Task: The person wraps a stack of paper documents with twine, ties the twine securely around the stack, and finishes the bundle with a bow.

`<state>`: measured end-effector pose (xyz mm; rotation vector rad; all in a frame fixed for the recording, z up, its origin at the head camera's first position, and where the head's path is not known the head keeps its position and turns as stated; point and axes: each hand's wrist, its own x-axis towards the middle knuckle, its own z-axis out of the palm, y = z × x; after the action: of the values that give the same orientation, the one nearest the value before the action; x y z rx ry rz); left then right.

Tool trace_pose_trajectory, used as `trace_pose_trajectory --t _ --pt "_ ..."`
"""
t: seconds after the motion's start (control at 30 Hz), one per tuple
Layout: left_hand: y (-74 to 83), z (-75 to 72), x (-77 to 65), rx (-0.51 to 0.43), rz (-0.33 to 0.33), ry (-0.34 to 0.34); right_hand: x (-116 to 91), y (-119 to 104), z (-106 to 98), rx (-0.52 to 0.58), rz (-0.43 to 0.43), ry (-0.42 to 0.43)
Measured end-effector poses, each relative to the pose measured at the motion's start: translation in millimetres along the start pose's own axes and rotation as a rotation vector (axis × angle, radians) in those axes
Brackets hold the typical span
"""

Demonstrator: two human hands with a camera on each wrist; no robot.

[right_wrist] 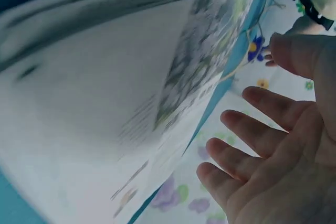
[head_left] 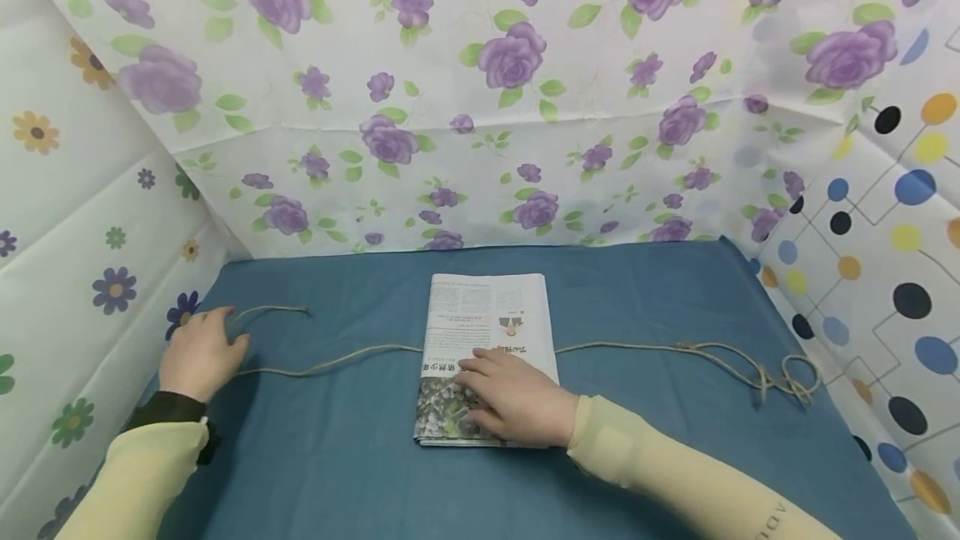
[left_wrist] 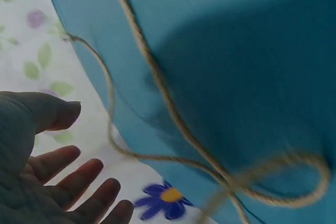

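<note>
A folded newspaper (head_left: 467, 317) lies on the blue cloth, its lower part printed with a dark photo. Under it passes a thin tan twine (head_left: 337, 363), coming out on both sides. My right hand (head_left: 517, 398) is over the paper's lower right part, fingers extended and spread in the right wrist view, holding nothing. At the far left, my left hand (head_left: 201, 355) is beside the twine's left end. Its fingers (left_wrist: 79, 182) are spread and relaxed in the left wrist view, apart from the looped twine (left_wrist: 157, 72).
The twine's right end bunches into loops (head_left: 798, 377) near the right edge of the blue cloth (head_left: 337, 473). Behind stands a purple-flowered sheet (head_left: 465, 165). Patterned sheets also enclose the left side (head_left: 45, 290) and the dotted right side (head_left: 870, 307).
</note>
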<state>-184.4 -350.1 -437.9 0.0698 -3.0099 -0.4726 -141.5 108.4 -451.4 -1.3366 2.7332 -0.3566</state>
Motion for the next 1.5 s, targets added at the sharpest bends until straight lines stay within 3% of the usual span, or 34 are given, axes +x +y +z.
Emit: trace_pose_trajectory --t 0.17,0.37,0.6,0.8,0.93,1.1,1.3,1.5 --pt "-21.6 -4.7 -5.6 0.042 -0.006 -0.065 11.9 -13.3 5.4 0.018 -0.045 -0.019" --pt "-34.0 -7.4 -10.5 0.044 -0.021 -0.061 16.0 -20.4 10.4 0.024 -0.083 0.005" --pt "-40.9 -8.9 -10.6 0.043 -0.023 -0.071 11.4 -15.5 9.9 0.054 -0.074 0.014" --pt "-34.8 -7.4 -4.7 0.012 -0.056 -0.069 5.7 -6.5 8.2 0.090 -0.072 0.040" --pt "-19.4 -6.9 -0.9 -0.045 -0.049 -0.052 1.4 -0.8 5.4 0.119 -0.047 0.038" --pt "12.1 -8.7 4.0 -0.123 0.005 0.016 -3.7 9.6 0.6 0.123 0.007 0.098" --pt "58.6 -15.7 3.8 -0.209 0.118 0.072 -10.9 31.2 -7.7 0.205 0.193 0.202" --pt "110.8 -20.8 0.6 -0.276 0.237 0.050 -17.8 55.9 -19.3 0.418 0.379 0.308"
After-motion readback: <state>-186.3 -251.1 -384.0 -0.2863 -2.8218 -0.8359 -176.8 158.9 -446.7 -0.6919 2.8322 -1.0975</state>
